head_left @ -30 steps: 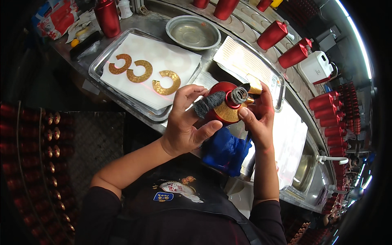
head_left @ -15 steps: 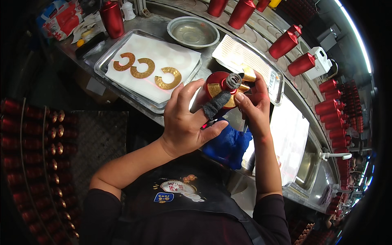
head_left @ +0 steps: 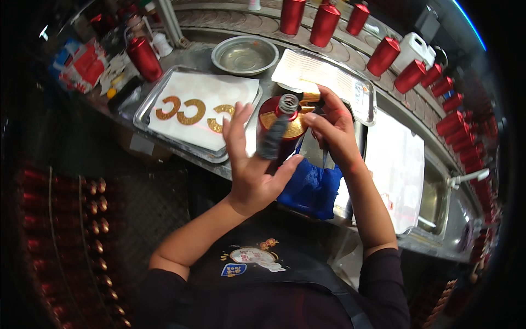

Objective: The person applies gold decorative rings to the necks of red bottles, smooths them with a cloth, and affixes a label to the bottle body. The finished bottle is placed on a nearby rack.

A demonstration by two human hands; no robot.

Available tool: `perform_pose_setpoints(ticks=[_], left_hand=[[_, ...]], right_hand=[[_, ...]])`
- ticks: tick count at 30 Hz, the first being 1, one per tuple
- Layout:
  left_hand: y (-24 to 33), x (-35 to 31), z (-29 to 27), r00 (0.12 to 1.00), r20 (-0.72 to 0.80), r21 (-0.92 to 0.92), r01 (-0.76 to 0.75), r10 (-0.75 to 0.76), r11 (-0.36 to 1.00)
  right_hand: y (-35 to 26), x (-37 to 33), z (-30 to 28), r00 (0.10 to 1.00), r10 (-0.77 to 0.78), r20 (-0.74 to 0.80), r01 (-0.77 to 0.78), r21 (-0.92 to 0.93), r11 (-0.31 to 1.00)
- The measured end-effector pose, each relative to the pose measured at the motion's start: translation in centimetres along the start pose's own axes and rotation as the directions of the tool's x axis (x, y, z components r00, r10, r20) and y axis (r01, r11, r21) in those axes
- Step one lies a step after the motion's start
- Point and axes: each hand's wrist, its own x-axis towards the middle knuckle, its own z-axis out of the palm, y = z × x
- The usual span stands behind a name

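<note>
A red bottle (head_left: pixel 268 103) with a clear threaded neck stands upright in front of me, a gold ring-shaped label (head_left: pixel 295 127) lying over its shoulder. My left hand (head_left: pixel 253 178) is at its left side, fingers spread. Its black-wrapped index finger, smeared by motion, reaches across the label. On the other side my right hand (head_left: pixel 335 123) pinches the loose gold end of the label beside the neck, thumb at the shoulder. A thin pointed metal tool, perhaps tweezers (head_left: pixel 325 156), sticks out below the right palm. The bottle's lower part is mostly hidden.
Left of the bottle, a metal tray (head_left: pixel 143 116) carries white sheets with gold C-shaped labels (head_left: pixel 190 112). Behind are a metal bowl (head_left: pixel 245 56) and a second tray (head_left: pixel 368 102). A blue cloth (head_left: pixel 311 189) lies close to me. Red bottles (head_left: pixel 325 24) line the curved conveyor; a sink (head_left: pixel 433 205) is right.
My left index finger has swept over the label's front. The right hand still holds the gold end beside the neck. The whole view has shifted and turned slightly.
</note>
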Motion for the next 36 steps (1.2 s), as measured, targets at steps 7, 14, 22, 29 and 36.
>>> perform_pose_setpoints(ticks=[7,14,22,29,36], left_hand=[[-3.3,0.3,1.5,0.911,0.242,0.078,0.325,-0.334,0.943],[-6.0,4.9,-1.0,0.498,0.807,-0.394,0.854,-0.316,0.34],[-5.6,3.2,-1.6,0.633,0.7,-0.456,0.752,-0.33,0.476],[-6.1,3.8,-2.4,0.632,0.731,-0.394,0.697,-0.255,0.599],[-7.1,3.6,-2.3,0.637,0.709,-0.584,0.771,-0.303,0.253]], right_hand=[[1.2,0.4,-0.3,0.995,-0.091,0.047,0.094,-0.064,0.994],[0.5,-0.1,-0.4,0.995,-0.069,0.077,0.076,-0.087,0.993],[0.2,-0.4,0.8,0.999,-0.054,0.001,0.054,-0.028,0.998],[-0.1,-0.9,1.4,1.0,0.01,-0.026,-0.01,-0.019,1.0],[-0.4,-1.7,2.7,0.999,0.002,-0.053,-0.003,-0.011,1.0]])
